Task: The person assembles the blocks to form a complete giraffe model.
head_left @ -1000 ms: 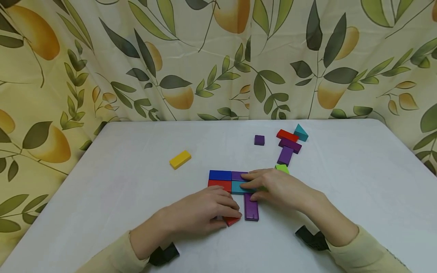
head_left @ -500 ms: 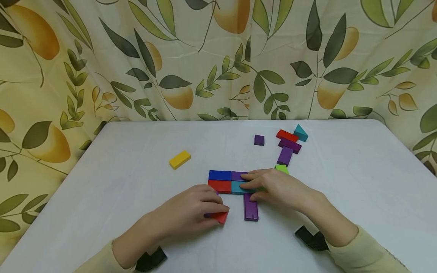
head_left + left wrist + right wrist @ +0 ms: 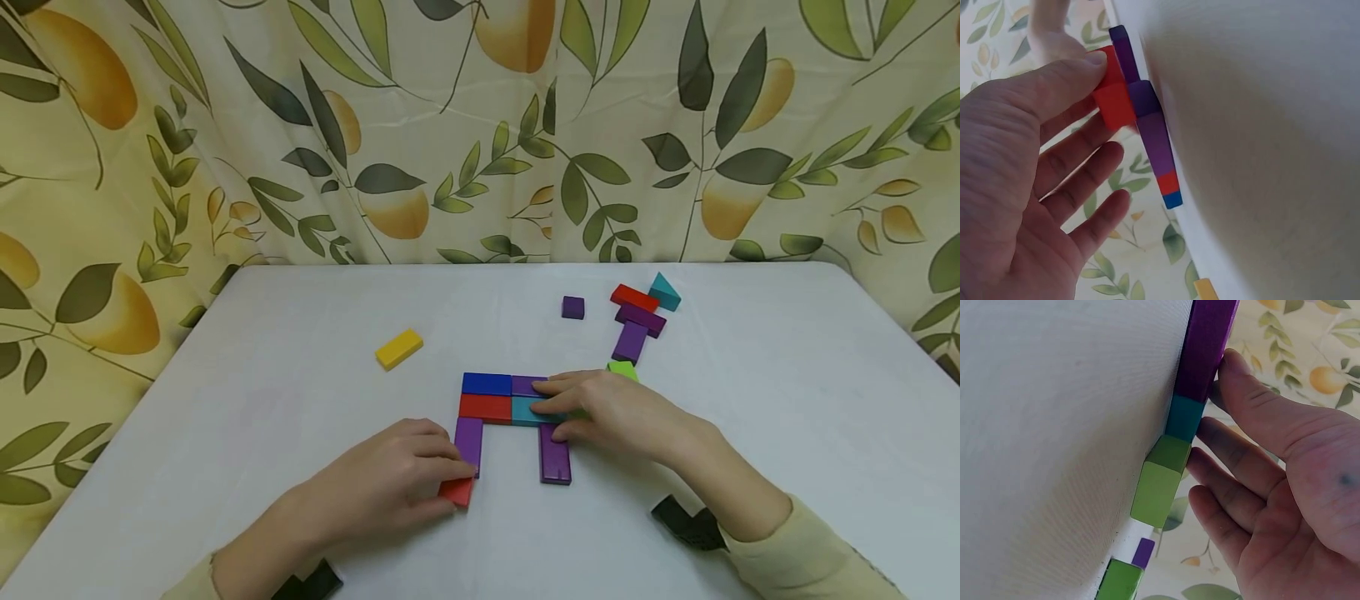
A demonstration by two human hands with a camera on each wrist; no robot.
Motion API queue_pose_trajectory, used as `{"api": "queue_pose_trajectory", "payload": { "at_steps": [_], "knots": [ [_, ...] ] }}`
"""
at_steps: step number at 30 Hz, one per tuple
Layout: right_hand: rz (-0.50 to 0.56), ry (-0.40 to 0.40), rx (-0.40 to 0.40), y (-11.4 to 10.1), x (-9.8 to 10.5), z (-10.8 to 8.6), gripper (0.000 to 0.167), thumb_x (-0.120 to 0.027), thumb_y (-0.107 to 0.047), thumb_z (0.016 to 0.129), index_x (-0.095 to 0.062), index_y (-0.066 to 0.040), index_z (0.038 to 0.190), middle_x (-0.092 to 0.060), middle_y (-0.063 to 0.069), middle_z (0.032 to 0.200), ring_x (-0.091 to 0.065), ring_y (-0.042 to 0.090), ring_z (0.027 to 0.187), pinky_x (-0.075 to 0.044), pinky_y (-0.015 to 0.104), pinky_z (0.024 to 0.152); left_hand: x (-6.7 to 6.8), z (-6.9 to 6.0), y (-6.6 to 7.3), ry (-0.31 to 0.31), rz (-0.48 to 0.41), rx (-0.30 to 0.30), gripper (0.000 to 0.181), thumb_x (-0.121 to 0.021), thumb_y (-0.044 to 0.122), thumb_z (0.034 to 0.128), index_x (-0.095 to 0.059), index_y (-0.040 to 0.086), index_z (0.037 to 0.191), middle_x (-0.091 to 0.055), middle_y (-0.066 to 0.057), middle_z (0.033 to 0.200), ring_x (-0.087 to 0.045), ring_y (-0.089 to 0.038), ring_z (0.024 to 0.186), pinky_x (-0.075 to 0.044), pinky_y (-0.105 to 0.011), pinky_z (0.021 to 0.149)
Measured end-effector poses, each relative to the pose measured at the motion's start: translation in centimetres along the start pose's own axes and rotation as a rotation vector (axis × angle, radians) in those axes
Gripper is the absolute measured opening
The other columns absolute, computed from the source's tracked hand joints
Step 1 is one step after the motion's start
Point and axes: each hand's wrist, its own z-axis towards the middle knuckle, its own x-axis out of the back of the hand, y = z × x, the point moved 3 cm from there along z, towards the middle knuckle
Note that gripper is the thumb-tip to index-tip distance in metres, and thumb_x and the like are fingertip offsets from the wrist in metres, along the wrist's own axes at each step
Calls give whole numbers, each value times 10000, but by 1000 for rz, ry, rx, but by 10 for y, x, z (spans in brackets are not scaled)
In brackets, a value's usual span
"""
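Note:
Thumb and fingers of my left hand [image 3: 390, 479] pinch a red block [image 3: 457, 492] by the near end of an upright-lying purple block [image 3: 468, 444]. In the left wrist view that red block [image 3: 1115, 105] shows beside the purple one. Beyond it, a flat group holds a red block [image 3: 483, 408], a blue block [image 3: 486, 383], a teal block [image 3: 523, 410] and a smaller-looking purple block [image 3: 527, 385]. My right hand [image 3: 622, 421] rests its fingertips on the group's right side, its thumb at another purple block [image 3: 555, 460]. A green block [image 3: 1160, 484] lies partly beneath that hand.
A yellow block [image 3: 399, 349] lies at the back left. Behind the right hand are a purple cube [image 3: 573, 307], a lime block [image 3: 623, 370], two purple blocks [image 3: 629, 342], a red block [image 3: 633, 297] and a teal triangle [image 3: 664, 293]. A patterned curtain [image 3: 450, 125] hangs behind the table.
My left hand has moved left and nearer with the red block, and the left purple block and the group's red block have come into view. The right hand has stayed in place.

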Motion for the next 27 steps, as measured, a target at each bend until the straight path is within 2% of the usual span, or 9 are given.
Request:
{"api": "queue_pose_trajectory", "payload": {
  "at_steps": [6,15,27],
  "knots": [
    [-1,-1,-1,0,0,0,376,-778,-168,900,-730,-136,1271,-620,98,1370,-577,318,1264,-505,478,990,-3,4,2,-32,37,-10,311,-742,313,940,-753,162,1212,-690,84,1146,-571,-92,1135,-445,-290,1048],
    [4,-4,-3,0,0,0,371,-774,-168,905,-730,-136,1272,-623,101,1365,-579,321,1261,-506,478,988,-5,5,4,-9,128,-49,282,-765,332,920,-784,146,1131,-690,46,1106,-596,-111,1097,-464,-284,1026],
    [1,-6,3,1,0,0,371,-774,-180,906,-730,-143,1272,-619,103,1369,-583,320,1257,-507,480,986,-1,0,1,-56,132,-34,296,-749,274,924,-765,182,1205,-663,69,1137,-572,-132,1137,-432,-343,1066]
  ]
}}
